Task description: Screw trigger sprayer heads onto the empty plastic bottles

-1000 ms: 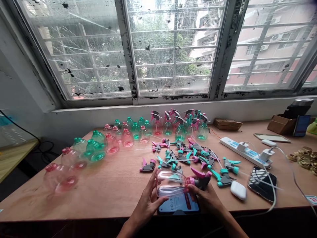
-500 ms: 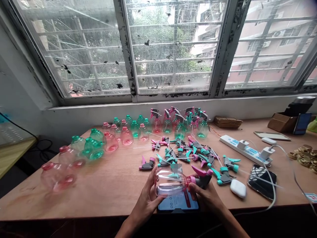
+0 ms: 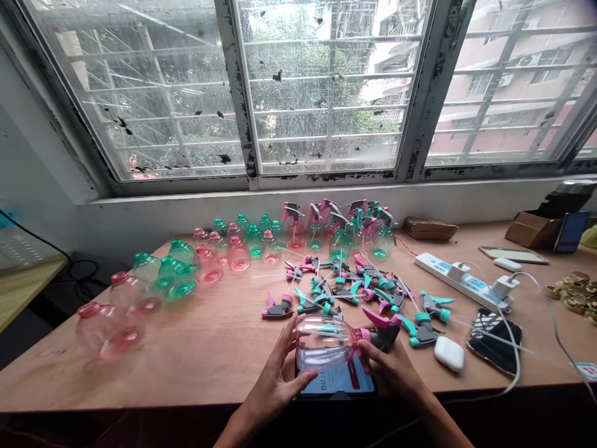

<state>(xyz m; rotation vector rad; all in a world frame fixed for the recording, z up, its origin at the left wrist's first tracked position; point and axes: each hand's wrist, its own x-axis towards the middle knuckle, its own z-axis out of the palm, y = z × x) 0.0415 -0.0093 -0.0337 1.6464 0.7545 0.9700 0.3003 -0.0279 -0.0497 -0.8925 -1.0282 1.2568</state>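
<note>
A clear pink spray bottle (image 3: pixel 324 342) lies sideways in the air above the table's front edge, base to the left. My left hand (image 3: pixel 282 373) is round its base end, fingers behind and thumb along the lower front. At the neck, my right hand (image 3: pixel 387 364) pinches the pink collar of the grey trigger sprayer (image 3: pixel 385 336), whose pink lever points up. Under the bottle is a lit phone (image 3: pixel 338 379), partly covered by the bottle and hands. Loose trigger sprayers (image 3: pixel 342 289) in pink, teal and grey lie heaped just beyond.
Open pink bottles (image 3: pixel 109 330) and green bottles (image 3: pixel 177 277) stand to the left. Several bottles with sprayers fitted (image 3: pixel 340 239) line the back. On the right are a power strip (image 3: pixel 459 283), a white earbud case (image 3: pixel 449 354), a dark phone (image 3: pixel 494 342) and cables.
The bottle has shifted slightly to the right between my hands. My left thumb has slid a little along its underside. The things on the table stay where they were.
</note>
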